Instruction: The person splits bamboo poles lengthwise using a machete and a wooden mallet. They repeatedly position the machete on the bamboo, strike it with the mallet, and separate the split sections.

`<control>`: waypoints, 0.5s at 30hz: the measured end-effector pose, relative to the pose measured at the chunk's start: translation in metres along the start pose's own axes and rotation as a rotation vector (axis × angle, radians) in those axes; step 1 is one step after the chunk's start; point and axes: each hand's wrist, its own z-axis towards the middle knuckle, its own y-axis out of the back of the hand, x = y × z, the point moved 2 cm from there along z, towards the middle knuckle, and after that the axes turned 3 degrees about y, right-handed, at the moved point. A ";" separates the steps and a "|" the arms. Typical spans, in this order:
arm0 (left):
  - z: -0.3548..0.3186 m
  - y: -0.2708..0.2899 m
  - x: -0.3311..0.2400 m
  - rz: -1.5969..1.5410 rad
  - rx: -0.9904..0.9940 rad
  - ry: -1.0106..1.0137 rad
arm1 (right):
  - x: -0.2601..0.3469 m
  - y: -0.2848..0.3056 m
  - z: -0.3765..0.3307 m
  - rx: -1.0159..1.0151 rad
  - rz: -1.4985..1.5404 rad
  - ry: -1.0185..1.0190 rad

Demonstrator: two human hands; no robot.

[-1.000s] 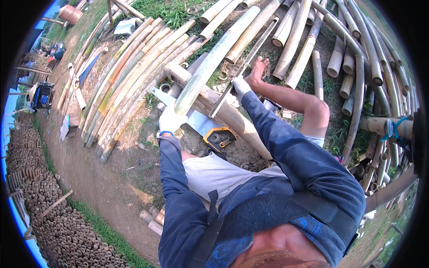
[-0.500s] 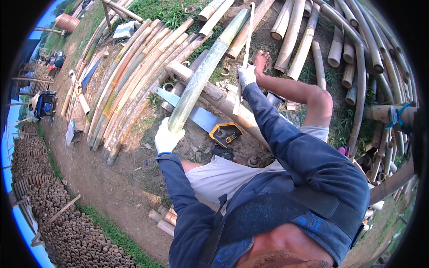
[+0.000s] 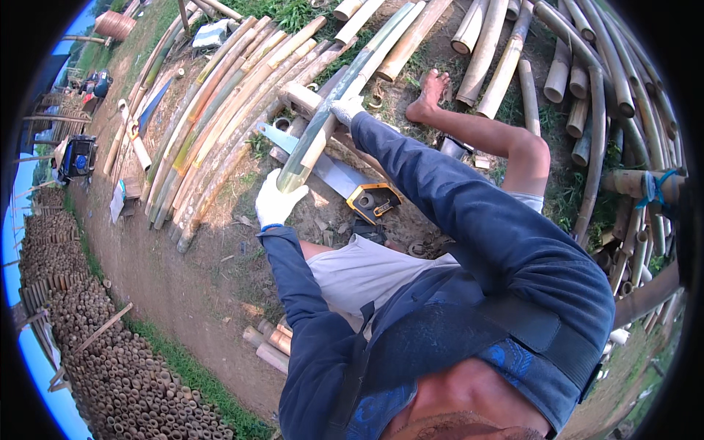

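Observation:
A green bamboo pole [image 3: 295, 173] slants away from me across a bamboo support log [image 3: 296, 97]. My left hand [image 3: 277, 202], in a white glove, is wrapped round its near end. Along the top of the pole lies a pale, thin bamboo strip [image 3: 383, 51]. My right hand [image 3: 347, 110], gloved too, grips the strip against the pole about halfway along; the fingers on the far side are hidden. Beneath the pole, a handsaw [image 3: 339, 177] with a yellow and black handle rests on the ground, its blade passing under the pole.
Long bamboo poles [image 3: 220, 110] lie side by side on the left. More cut poles [image 3: 506, 66] spread at the far right. My bare foot [image 3: 431, 94] is planted beyond the log. Stacked short bamboo pieces [image 3: 125, 367] fill the lower left.
The strip, held upright and apart from the pole before, now lies along it. My right hand has moved left onto the pole. My left hand keeps its hold on the near end.

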 end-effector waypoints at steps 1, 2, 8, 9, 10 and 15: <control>0.001 -0.001 0.002 -0.020 0.009 0.033 | 0.009 -0.004 -0.012 0.061 0.002 -0.060; 0.001 -0.002 0.005 0.009 0.010 0.030 | 0.018 -0.006 -0.023 0.069 -0.130 -0.043; 0.008 -0.008 0.016 0.002 -0.070 -0.010 | 0.043 -0.018 -0.062 0.002 -0.443 -0.073; 0.009 -0.009 0.018 0.000 -0.074 -0.001 | 0.043 -0.019 -0.063 -0.004 -0.473 -0.015; 0.011 -0.010 0.019 -0.018 -0.076 -0.007 | 0.042 -0.018 -0.063 -0.018 -0.506 0.035; 0.012 -0.008 0.017 0.010 -0.180 -0.099 | 0.032 -0.016 -0.058 -0.097 -0.792 0.287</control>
